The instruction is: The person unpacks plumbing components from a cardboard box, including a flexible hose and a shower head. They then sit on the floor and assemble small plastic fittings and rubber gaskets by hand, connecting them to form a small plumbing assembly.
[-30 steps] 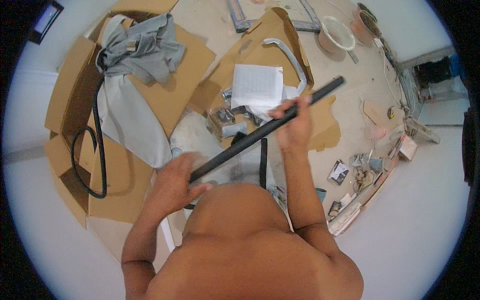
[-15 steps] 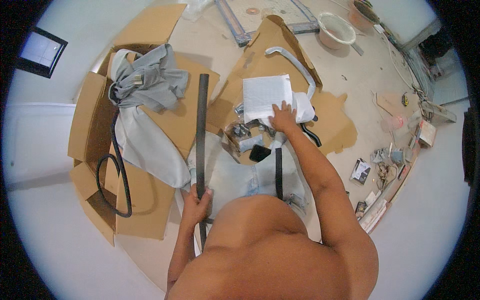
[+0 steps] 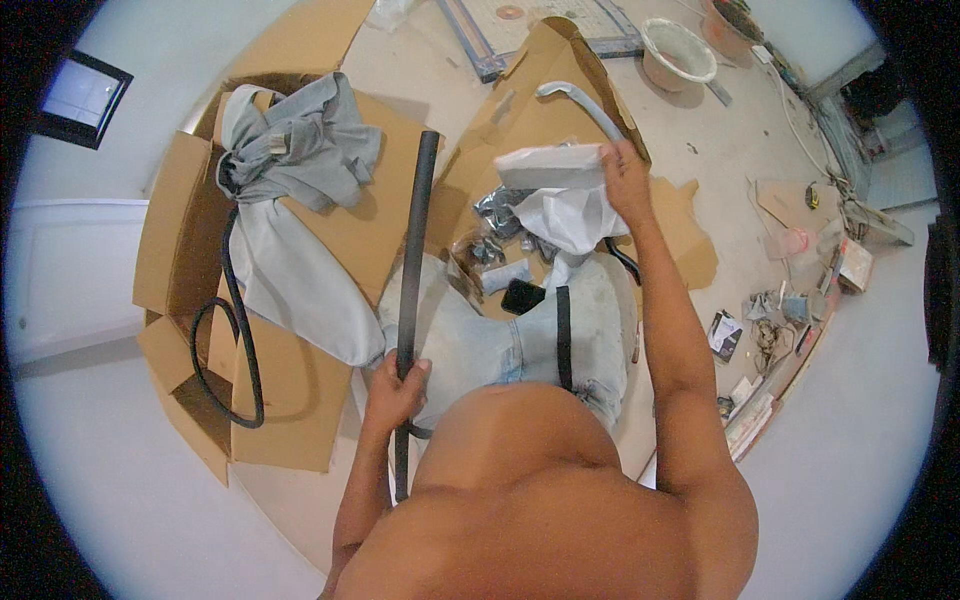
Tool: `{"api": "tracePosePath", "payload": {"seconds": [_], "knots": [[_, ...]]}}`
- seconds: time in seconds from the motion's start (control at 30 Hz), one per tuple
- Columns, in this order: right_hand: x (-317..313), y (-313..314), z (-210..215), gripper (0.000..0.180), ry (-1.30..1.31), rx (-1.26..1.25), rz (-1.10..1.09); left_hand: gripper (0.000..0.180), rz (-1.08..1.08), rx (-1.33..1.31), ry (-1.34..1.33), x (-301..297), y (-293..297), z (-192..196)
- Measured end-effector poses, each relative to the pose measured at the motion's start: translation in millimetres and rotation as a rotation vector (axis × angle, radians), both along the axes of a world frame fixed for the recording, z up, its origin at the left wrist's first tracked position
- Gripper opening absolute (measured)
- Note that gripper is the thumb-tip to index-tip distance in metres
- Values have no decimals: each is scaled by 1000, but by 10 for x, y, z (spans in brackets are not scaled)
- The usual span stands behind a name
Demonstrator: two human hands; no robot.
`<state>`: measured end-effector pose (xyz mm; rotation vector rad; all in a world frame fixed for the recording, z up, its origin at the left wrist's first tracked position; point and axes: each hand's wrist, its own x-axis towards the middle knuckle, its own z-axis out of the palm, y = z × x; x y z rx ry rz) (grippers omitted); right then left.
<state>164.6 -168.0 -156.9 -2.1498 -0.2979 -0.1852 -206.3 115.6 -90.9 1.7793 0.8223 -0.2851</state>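
My left hand (image 3: 394, 390) is wrapped round the lower part of a long straight black tube (image 3: 417, 230), which stands beside my left leg. At the far side, my right hand (image 3: 627, 180) grips the right end of a flat white square packet (image 3: 550, 168), tilted up so that it looks narrow. Right below the packet lies crumpled white wrapping (image 3: 572, 222). Clear bags of small dark parts (image 3: 484, 250), a small pale packet (image 3: 506, 275) and a flat black rectangular object (image 3: 523, 296) rest between my legs. A curved grey-wrapped tube (image 3: 582, 108) lies beyond my right hand.
An opened cardboard box (image 3: 170, 235) stands at left, with grey cloth (image 3: 310, 150), a pale cover (image 3: 295, 290) and a looped black cord (image 3: 235, 330) over it. Flat cardboard (image 3: 545, 70) spreads ahead. Buckets (image 3: 680, 55) stand far right; tools and scraps line the right wall.
My right hand has taken hold of the white packet, moved right and tilted it up, uncovering more bags beneath. The black tube's top leans further right in my left hand.
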Motion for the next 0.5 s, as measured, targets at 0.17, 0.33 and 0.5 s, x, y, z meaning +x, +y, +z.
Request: {"api": "tracePosePath", "payload": {"seconds": [0.17,0.33,0.5], "knots": [[-110,-122,435,39,60,236,-147,26,14,-35,-6,91,-4,20],[-419,219,-334,36,165,147,-404,23,30,-29,-19,131,29,-34],[-723,688,-1835,31,867,640,-554,23,55,-59,-47,101,18,-25]]}}
